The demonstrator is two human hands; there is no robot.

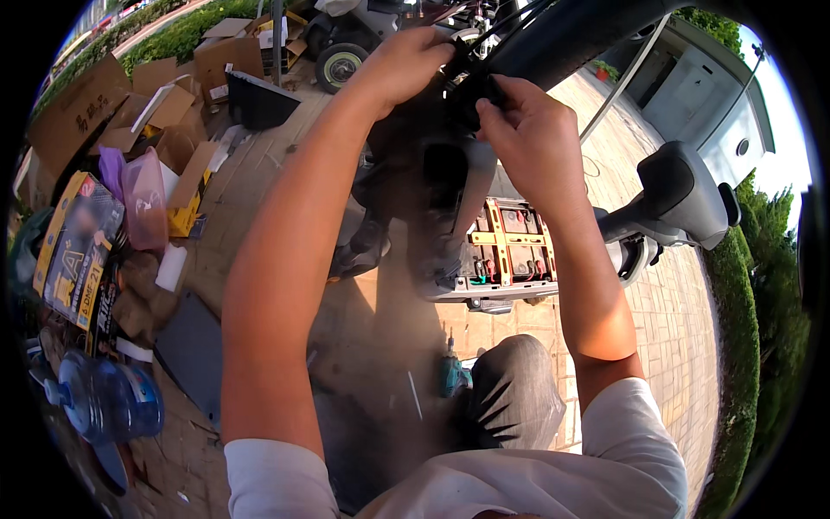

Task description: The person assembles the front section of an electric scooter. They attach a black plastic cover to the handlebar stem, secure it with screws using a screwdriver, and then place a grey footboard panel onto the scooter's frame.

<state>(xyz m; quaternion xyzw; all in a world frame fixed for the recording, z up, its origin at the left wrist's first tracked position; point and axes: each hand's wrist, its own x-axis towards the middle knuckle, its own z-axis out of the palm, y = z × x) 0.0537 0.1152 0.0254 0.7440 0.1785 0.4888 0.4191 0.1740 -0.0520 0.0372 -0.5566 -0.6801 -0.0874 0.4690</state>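
Both my arms reach up to the front column (562, 43) of an electric scooter, where black cables (512, 24) run along it. My left hand (408, 67) is closed at the left side of the cables; its fingertips meet dark parts I cannot make out. Lower and to the right, my right hand (534, 130) pinches a small black piece against the column, thumb and bent forefinger together. Below the hands, a battery pack (510, 246) with yellow bars and red leads lies exposed in the scooter's floor. The scooter's grey seat (683, 195) stands to the right.
A teal cordless drill (454, 370) stands by my knee (519, 389). On the left are cardboard boxes (82, 117), a pink plastic bin (144, 203), a blue water jug (112, 398) and a dark flat panel (190, 355). A hedge (735, 372) borders the paving on the right.
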